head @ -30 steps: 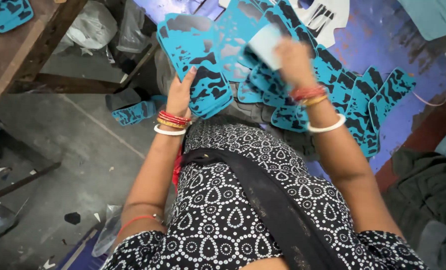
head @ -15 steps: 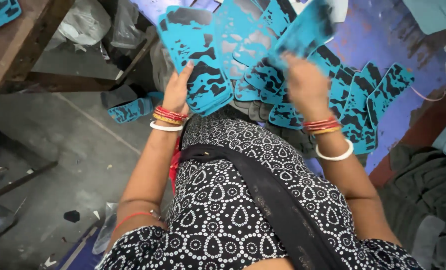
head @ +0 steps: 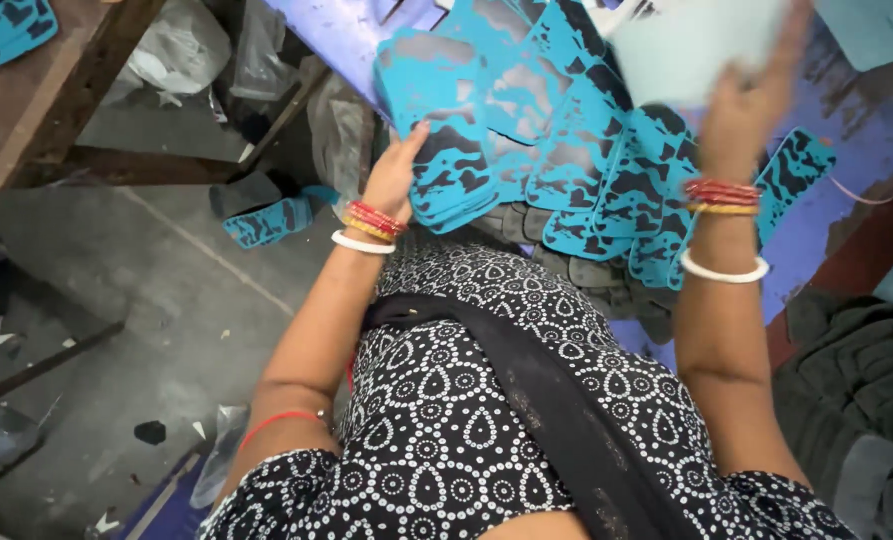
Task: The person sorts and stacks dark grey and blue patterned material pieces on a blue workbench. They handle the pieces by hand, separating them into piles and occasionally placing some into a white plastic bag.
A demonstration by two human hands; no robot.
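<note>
right hand (head: 741,110) lifted pale sheet (head: 691,50) higher.

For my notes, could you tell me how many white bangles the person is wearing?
2: one white bangle on the left wrist, another white bangle on the right wrist. None seem hidden.

One camera only, worn on the person's head. It looks steeply down over the black-and-white patterned torso (head: 466,440), close in. The table (head: 366,40) fills the upper frame, just beyond the torso; the concrete floor (head: 116,300) lies to the torso's left. Both forearms reach away from the lens toward the table. No second view shares the scene.
</note>
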